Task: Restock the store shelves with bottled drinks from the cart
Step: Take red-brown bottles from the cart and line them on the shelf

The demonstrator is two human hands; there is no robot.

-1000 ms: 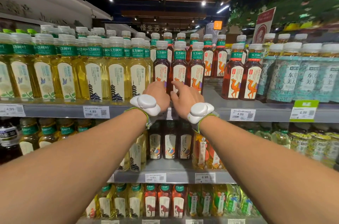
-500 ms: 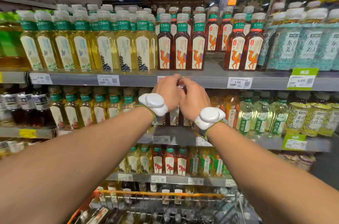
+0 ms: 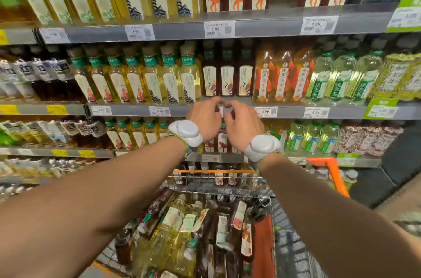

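The bottles [image 3: 180, 220] to be shelved are piled on their sides in the cart [image 3: 214, 171], below the hands, and none has been taken up yet. Since they are heaped crosswise, one pulled from the middle could drag its neighbours along or be lost from a hasty grip. The rows on the middle shelf [image 3: 291, 112] are seen standing right at the front edge, so a bottle forced in there could tip the dark bottles [image 3: 226, 77] forward and off. Many labels look alike, so a drink could also be set in the wrong row.

Both arms are stretched forward at about the same height. The left hand [image 3: 205, 116] and right hand [image 3: 245, 128] are held close together in front of the middle shelf's price rail, backs toward the camera. Their fingers are loosely curled and nothing is seen to be held. A white band [image 3: 186, 132] is worn at each wrist.
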